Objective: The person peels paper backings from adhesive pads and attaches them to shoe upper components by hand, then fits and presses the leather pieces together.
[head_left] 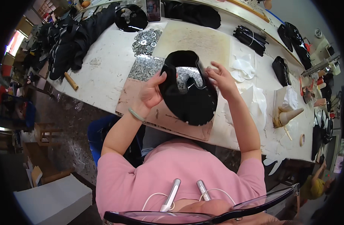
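Note:
A glossy black shoe-upper-like piece point(192, 107), rounded at its near end and with a curved cut-out in its upper half, is held tilted above the table. My left hand point(152, 92) is closed on its left edge, thumb in front and other fingers mostly hidden behind. At the opposite edge is my right hand point(222, 79), its fingers bent and apart; whether they touch the piece is unclear. Silvery material shows through the cut-out. Below the piece lies a pinkish-brown board point(136, 99), with a sheet of small silvery bits point(145, 68) at its far end.
Silver rings point(146, 42) lie piled beyond, beside a beige board point(194, 39). Another glossy black piece point(131, 18) and a phone point(153, 10) are at the back. Bundled black strips point(251, 39), white scraps point(243, 67) and a cone-tipped glue container point(288, 116) stand right; a wooden stick point(71, 81) lies left.

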Demonstrator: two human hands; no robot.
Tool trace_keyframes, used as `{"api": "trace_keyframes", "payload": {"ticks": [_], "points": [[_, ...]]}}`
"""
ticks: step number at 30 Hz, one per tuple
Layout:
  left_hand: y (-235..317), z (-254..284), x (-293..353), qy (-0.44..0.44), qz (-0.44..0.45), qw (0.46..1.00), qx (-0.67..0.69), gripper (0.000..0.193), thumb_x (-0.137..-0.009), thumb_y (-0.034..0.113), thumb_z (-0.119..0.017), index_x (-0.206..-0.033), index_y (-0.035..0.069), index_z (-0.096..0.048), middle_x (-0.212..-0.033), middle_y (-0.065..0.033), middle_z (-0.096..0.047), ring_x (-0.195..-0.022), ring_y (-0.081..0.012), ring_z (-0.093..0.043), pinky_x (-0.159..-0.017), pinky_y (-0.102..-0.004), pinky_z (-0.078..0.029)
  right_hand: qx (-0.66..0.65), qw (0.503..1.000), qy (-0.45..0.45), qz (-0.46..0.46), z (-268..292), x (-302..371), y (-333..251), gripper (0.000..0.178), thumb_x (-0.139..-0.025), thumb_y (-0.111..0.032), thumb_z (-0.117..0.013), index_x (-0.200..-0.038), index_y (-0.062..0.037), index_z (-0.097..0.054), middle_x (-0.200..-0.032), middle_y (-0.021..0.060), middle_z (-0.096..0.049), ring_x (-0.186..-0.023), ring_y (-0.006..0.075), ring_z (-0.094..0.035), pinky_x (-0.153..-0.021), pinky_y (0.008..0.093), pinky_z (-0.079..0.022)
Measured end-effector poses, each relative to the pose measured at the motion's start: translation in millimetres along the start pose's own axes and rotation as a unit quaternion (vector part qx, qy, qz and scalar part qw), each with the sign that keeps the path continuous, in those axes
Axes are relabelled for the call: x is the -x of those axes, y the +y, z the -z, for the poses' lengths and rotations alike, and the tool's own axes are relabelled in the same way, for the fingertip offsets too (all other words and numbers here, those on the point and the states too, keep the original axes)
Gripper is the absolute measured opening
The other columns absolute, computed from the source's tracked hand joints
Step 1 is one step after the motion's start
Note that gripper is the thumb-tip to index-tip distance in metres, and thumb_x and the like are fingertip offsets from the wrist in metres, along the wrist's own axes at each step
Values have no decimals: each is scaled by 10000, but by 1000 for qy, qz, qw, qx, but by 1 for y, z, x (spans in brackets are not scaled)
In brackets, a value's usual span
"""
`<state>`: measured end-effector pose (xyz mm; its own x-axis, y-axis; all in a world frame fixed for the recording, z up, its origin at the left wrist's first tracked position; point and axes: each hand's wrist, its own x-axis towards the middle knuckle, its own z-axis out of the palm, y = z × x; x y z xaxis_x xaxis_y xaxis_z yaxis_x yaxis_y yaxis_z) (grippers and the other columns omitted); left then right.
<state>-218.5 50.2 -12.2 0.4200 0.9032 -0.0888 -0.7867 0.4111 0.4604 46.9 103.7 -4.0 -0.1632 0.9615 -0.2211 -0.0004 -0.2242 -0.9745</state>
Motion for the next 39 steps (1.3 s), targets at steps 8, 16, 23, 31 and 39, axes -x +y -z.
{"api": "trace_keyframes", "payload": {"ticks": [8, 16, 23, 31, 39], "points": [[-37, -15, 7, 50, -85, 992, -73, 456, -944, 135, -534, -1361, 78, -358, -1272, -115, -514, -1164, -210, -529, -998, -377, -446, 286, 914, -17, 287, -60, 59, -3, 484, -762, -283, -741, -1102, 25, -586, -980, 166, -629, -922, 308, -586, -808, 380, -463], [-26, -19, 11, -26, 31, 983, 180, 413, -973, 282, -488, -1259, -15, -467, -1183, -163, -575, -1102, -265, -573, -998, -421, -435, -12, 977, -186, 106, -69, 70, -13, 231, -778, -151, -759, -896, -16, -615, -781, 2, -615, -759, 64, -569, -658, 241, -461], [-7, -58, 23, -19, -60, 993, 100, 293, -957, 205, -517, -1187, 26, -549, -1155, -97, -619, -1108, -215, -574, -995, -398, -438, 96, 964, -133, 207, -57, 75, -42, 215, -755, -152, -773, -859, -2, -660, -741, 25, -632, -693, 87, -568, -624, 239, -447], [-11, -73, 31, -68, -201, 973, -88, 446, -890, 234, -626, -1288, 80, -497, -1304, -107, -521, -1217, -250, -487, -1056, -440, -352, 268, 861, -110, 417, -51, 80, -70, 261, -722, -186, -769, -902, -46, -641, -893, 30, -630, -909, 223, -580, -897, 369, -357], [-36, -47, 42, -39, -183, 967, -174, 470, -802, -11, -691, -1235, 44, -519, -1197, -77, -584, -1115, -166, -549, -969, -328, -429, 220, 869, -167, 410, -46, 70, -46, 181, -752, -132, -738, -827, -58, -591, -791, 38, -570, -788, 217, -536, -883, 361, -341]]}}
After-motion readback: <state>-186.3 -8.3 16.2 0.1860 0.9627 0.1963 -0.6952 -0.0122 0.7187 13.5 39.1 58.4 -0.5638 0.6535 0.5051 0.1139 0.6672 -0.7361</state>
